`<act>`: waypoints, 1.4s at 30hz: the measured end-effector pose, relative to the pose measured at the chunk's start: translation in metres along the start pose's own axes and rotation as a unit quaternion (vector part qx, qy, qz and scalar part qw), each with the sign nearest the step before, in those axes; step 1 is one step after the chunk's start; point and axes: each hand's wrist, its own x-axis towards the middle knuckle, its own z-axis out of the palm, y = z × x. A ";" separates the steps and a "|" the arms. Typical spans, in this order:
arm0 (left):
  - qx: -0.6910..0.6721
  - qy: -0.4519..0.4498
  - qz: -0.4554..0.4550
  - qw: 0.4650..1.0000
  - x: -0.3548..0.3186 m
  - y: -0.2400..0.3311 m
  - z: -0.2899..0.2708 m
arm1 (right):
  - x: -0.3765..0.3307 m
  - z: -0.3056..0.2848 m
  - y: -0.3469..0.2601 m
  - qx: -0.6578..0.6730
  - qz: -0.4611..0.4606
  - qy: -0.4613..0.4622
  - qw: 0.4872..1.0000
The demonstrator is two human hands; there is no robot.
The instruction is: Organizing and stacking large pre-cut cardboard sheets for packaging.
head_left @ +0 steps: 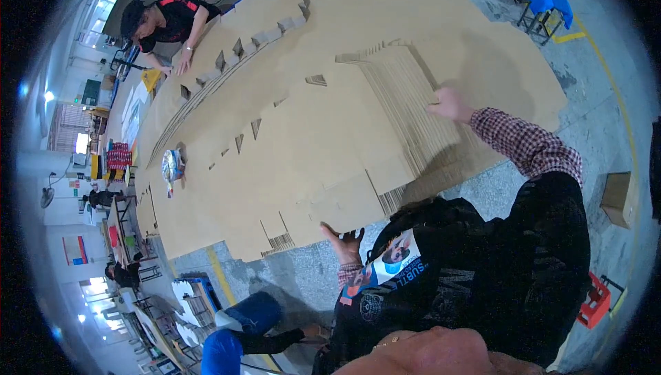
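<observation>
Uneven pushing could skew the cardboard stack (pixel 303 141), left grip (pixel 345 243) open by its near edge, right grip (pixel 452 105) curled at its right side, hold unclear

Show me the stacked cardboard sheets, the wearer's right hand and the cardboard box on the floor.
Stacked cardboard sheets (pixel 332 137), head view: top sheet's face.
Right hand (pixel 452 104), head view: back of the hand.
Cardboard box (pixel 615 195), head view: side wall.

black printed top (pixel 475 272), maroon-and-white checked sleeves (pixel 520 140)
</observation>
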 end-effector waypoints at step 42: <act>-0.001 -0.005 0.062 0.998 0.014 -0.004 0.002 | -0.022 0.029 0.047 0.328 0.137 -0.108 0.928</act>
